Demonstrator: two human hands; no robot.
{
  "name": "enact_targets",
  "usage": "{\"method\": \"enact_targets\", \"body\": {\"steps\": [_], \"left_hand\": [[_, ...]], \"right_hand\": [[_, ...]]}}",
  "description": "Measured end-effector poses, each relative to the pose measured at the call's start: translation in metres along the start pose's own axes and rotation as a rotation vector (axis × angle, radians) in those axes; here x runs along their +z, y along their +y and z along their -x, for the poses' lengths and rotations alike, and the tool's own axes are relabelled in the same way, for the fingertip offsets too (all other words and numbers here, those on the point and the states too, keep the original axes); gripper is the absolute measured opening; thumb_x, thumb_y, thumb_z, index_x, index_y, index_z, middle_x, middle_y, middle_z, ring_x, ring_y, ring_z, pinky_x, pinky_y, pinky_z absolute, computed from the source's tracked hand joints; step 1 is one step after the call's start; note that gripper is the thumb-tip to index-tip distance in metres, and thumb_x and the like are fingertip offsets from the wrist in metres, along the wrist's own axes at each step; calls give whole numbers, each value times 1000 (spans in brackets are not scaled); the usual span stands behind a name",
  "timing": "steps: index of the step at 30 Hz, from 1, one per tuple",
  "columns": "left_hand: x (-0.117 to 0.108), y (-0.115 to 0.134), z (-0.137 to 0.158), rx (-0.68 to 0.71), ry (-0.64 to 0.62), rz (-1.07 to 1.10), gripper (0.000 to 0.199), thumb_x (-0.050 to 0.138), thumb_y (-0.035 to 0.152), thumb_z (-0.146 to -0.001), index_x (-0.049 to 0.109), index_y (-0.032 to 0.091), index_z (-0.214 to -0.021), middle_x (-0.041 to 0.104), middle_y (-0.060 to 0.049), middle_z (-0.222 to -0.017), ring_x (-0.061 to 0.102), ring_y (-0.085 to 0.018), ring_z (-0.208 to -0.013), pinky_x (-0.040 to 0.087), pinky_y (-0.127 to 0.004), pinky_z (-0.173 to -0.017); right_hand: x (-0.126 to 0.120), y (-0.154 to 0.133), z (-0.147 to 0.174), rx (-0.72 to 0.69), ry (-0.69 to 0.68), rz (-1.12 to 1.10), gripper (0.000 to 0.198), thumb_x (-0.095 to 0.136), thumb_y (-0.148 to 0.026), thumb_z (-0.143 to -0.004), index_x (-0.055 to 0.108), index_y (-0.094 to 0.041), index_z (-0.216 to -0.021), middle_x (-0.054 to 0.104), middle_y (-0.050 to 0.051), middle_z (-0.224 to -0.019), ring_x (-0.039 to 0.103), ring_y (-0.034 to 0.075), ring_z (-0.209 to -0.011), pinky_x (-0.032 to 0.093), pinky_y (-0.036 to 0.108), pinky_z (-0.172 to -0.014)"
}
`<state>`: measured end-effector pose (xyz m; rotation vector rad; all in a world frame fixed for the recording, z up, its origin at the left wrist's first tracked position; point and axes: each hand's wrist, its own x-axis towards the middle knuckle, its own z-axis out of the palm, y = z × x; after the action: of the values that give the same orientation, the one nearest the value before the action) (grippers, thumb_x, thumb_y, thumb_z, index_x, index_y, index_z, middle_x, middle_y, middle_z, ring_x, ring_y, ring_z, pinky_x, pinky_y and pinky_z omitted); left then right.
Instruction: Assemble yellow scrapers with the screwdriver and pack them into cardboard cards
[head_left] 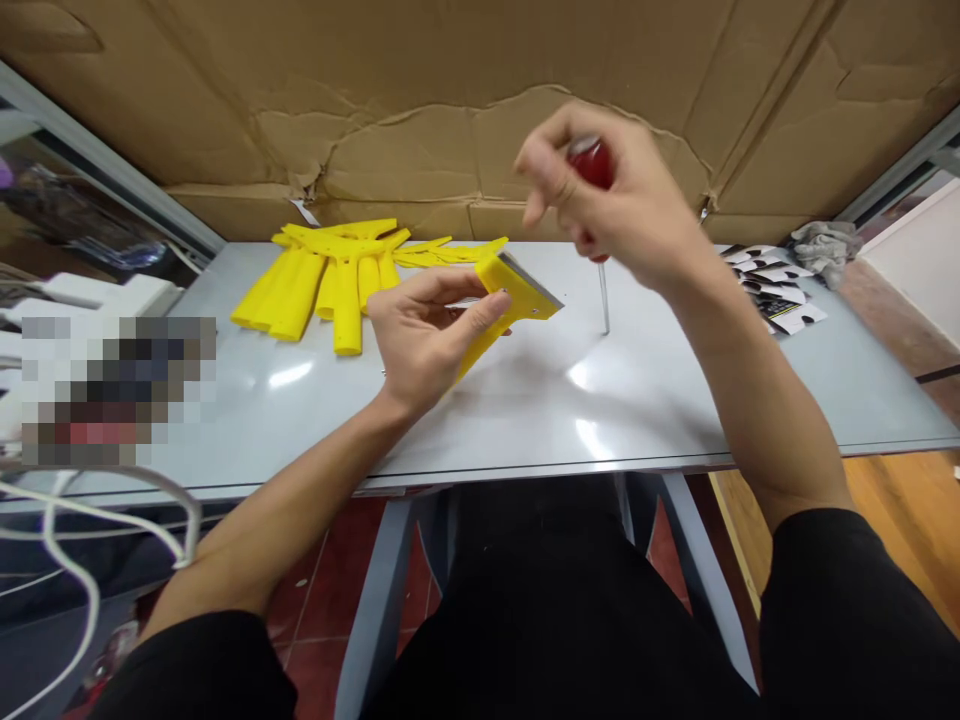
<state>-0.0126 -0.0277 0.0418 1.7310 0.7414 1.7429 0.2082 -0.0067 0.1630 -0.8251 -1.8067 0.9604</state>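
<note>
My left hand (424,335) grips a yellow plastic scraper (517,290) by its handle, holding it above the grey table (525,400) with its metal blade edge facing up and right. My right hand (615,205) is raised to the right of it and is closed around the red handle of a screwdriver (596,170). The screwdriver's metal shaft points down, its tip just above the table beside the scraper. The two tools are apart.
A pile of several yellow scraper handles (330,275) lies at the back left of the table. Black-and-white printed cards (776,285) and a grey cloth (825,245) lie at the back right. Cardboard (450,100) lines the wall behind. White cables (75,530) hang at left.
</note>
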Motion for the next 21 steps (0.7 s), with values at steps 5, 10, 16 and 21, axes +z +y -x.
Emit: {"method": "enact_targets", "body": {"steps": [5,10,16,21], "left_hand": [[24,12,-2,655,-267,-243,25,87,17,-102,84,24,-125,91,-5,-112,89,-21,-98,75,-35,-86],[39,-12,-15,1234,-466,-669,15,66,7,-110,78,14,-106,88,-9,-99,86,-21,-89,63,-29,-61],[21,-61,-18,1357,-518,-732,16,66,7,-113,80,8,-105,89,-16,-103,88,-24,-93,69,-32,-69],[14,-73,-13,1313,-473,-739,10,79,21,-112,79,12,-107,89,-13,-105,90,-24,-96,74,-32,-74]], "right_hand": [[-35,-16,2,51,166,-106,22,68,-20,-89,56,-23,-108,66,1,-94,47,11,-65,32,24,-50],[-50,1,-4,96,258,72,20,68,-19,-84,58,-24,-101,62,-2,-82,47,11,-55,35,25,-44],[-56,18,-7,89,156,44,17,71,-36,-100,61,-23,-97,73,2,-89,70,13,-76,53,25,-68],[-58,10,-7,89,106,618,40,67,-46,-107,50,-21,-81,66,3,-76,64,15,-75,42,33,-79]]}}
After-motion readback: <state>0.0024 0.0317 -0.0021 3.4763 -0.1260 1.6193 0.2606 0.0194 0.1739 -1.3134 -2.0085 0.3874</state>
